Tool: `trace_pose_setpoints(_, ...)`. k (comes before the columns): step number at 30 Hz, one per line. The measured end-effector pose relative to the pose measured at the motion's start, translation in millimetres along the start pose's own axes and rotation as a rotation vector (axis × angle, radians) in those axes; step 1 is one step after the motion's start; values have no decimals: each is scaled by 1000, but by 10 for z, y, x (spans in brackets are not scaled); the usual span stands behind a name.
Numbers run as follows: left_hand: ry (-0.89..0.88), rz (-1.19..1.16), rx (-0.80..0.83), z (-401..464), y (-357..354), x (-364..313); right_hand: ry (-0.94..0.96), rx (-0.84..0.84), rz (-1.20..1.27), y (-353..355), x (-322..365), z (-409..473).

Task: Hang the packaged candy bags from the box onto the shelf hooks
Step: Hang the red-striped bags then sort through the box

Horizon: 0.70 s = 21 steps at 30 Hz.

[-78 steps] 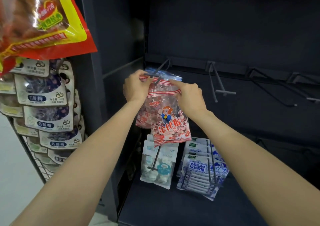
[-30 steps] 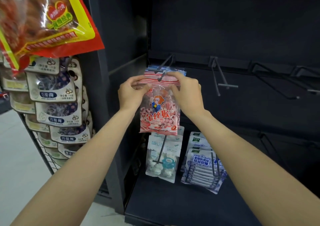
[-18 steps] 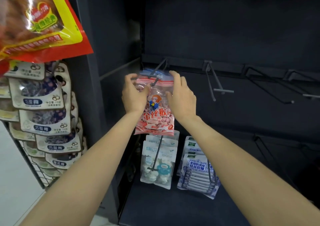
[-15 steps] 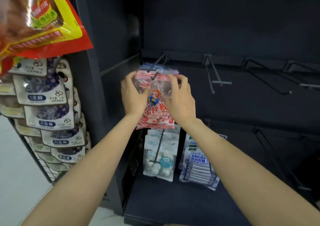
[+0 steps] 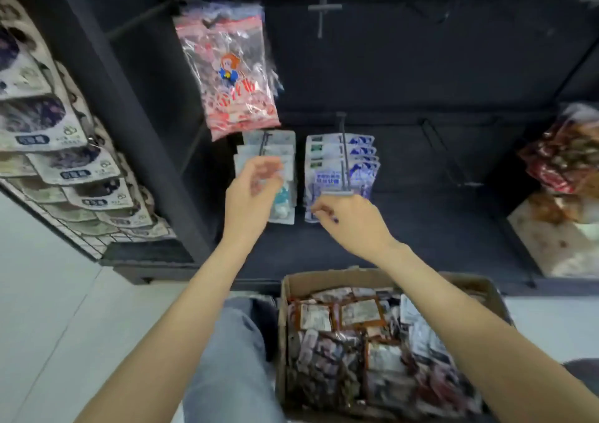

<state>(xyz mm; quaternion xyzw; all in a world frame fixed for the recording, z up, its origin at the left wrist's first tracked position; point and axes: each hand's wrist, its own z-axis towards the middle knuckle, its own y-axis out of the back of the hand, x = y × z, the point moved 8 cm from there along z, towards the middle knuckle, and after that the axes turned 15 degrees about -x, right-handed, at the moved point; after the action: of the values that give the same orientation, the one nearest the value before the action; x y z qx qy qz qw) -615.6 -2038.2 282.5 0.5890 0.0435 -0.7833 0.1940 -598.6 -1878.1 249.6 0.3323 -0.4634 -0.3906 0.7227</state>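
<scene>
A clear candy bag with red print and a cartoon figure (image 5: pixel 231 72) hangs from the upper left shelf hook, free of both hands. My left hand (image 5: pixel 251 195) hovers below it with loosely curled fingers and holds nothing. My right hand (image 5: pixel 351 223) is beside it, fingers loosely curled, also holding nothing, just under the tip of a lower hook (image 5: pixel 337 192). An open cardboard box (image 5: pixel 489 288) full of packaged candy bags (image 5: pixel 356 344) sits on the floor below my arms.
White packets (image 5: pixel 278 150) and blue-white packets (image 5: pixel 340 163) hang on two lower hooks. Bare hooks (image 5: pixel 324 7) line the upper rail. A side rack of white pouches (image 5: pixel 58 150) stands at left. Red snack bags (image 5: pixel 567 156) are at right. My knee (image 5: pixel 233 341) is beside the box.
Both hands have let go of the candy bag and dropped away from it. The bag now hangs alone on the hook. My view has tilted down, bringing the box into sight.
</scene>
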Motion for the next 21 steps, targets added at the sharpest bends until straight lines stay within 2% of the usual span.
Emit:
trace_pose_setpoints(2, 48, 57, 149, -346, -224, 255, -150, 96, -29, -253, -453, -442)
trace_pose_setpoints(6, 76, 312, 383, -819, -594, 999, -418, 404, -41, -890, -1303, -1299)
trace_pose_setpoints(10, 152, 585, 410, -964, -645, 1794, -563, 545, -73, -1314, -1809, -1870)
trace_pose_setpoints(14, 253, 864, 366, -1040, -395, 2416, -490, 542, -79, -1726, -1912, -2020)
trace_pose_setpoints(18, 380, 1019, 473, -1183, -358, 2765, -229, 564, -209, -2142, -1844, -1959)
trace_pose_setpoints(21, 361, 1081, 534, -1228, -457, 2881, -34, 658, -356, -2448, -1857, -1946)
